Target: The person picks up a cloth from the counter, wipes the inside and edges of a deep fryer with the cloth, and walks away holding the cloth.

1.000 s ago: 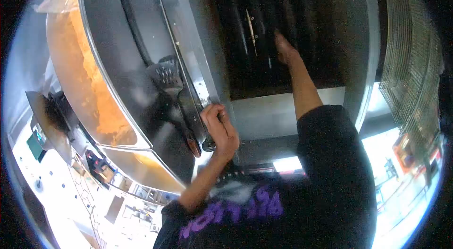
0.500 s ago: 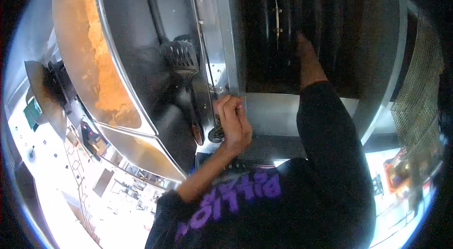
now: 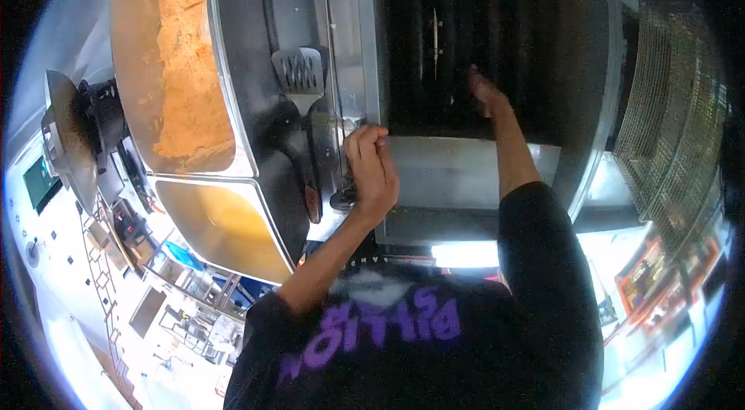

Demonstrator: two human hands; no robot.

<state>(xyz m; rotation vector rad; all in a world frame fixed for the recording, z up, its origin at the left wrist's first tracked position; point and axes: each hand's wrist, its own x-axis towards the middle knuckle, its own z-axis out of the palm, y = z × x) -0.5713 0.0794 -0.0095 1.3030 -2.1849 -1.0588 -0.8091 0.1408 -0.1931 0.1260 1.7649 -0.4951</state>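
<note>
My left hand [image 3: 371,171] is closed, its fingers curled by the metal rim [image 3: 372,45] of a dark rectangular vat; what lies in them, if anything, is hidden. Just below this hand a dark round object [image 3: 340,200] shows in part. Over the vat's dark interior [image 3: 512,29], my right hand [image 3: 487,93] reaches out with its fingers extended and nothing visible in them. A thin pale metal fitting [image 3: 435,45] stands out against the dark, left of that hand. Whether the right hand touches anything inside cannot be made out.
A slotted spatula [image 3: 299,72] and a thin metal rod [image 3: 331,45] lie left of the vat. Farther left are a tray of orange breading-like powder [image 3: 186,53] and a pan of yellowish liquid [image 3: 221,220]. Wire mesh baskets [image 3: 667,99] are at the right.
The view has shifted, bringing more of the trays into sight. My right hand shows more clearly, its fingers extended within the vat. My left hand stays closed by the rim.
</note>
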